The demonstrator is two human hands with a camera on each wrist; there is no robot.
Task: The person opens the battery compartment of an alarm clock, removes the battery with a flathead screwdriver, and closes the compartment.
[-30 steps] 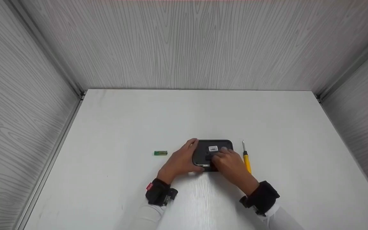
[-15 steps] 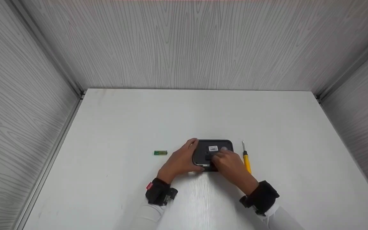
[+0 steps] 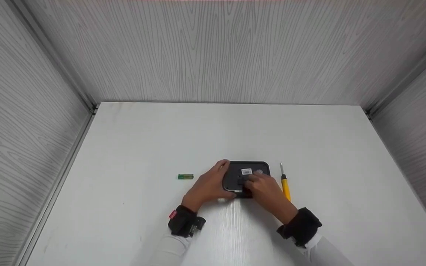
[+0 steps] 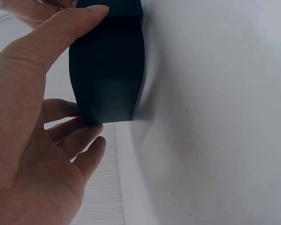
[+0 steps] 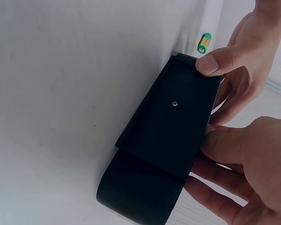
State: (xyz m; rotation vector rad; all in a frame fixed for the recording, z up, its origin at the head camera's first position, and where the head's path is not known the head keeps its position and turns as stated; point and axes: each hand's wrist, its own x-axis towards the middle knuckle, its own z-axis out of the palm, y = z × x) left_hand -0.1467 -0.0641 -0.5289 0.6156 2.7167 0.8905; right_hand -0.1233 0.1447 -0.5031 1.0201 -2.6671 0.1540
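In the head view my left hand (image 3: 210, 183) grips the left end of a dark, round-cornered box-shaped device (image 3: 232, 179), thumb at the near edge and fingers round the far side. A white barcode label (image 3: 246, 171) shows on its upward face. My right hand (image 3: 266, 189) is bent over the middle of that face, beside a small dark rectangular part (image 3: 241, 180). Its fingertips are hidden, so whether they pinch something cannot be told. The right wrist view shows a screw (image 5: 174, 103) in the device's near side, with my right thumb (image 5: 222, 145) against its edge.
A green and yellow battery (image 3: 186, 176) lies on the white table (image 3: 142, 140) left of my left hand. Just right of the device is a yellow-handled screwdriver (image 3: 285, 184), tip pointing away, its lower handle partly behind my right hand. Grey wood-patterned panels (image 3: 213, 51) enclose the table's back and sides.
My right fingers have shifted slightly on the device's face, uncovering a pale round mark near the label. The left hand and the device have stayed in place.
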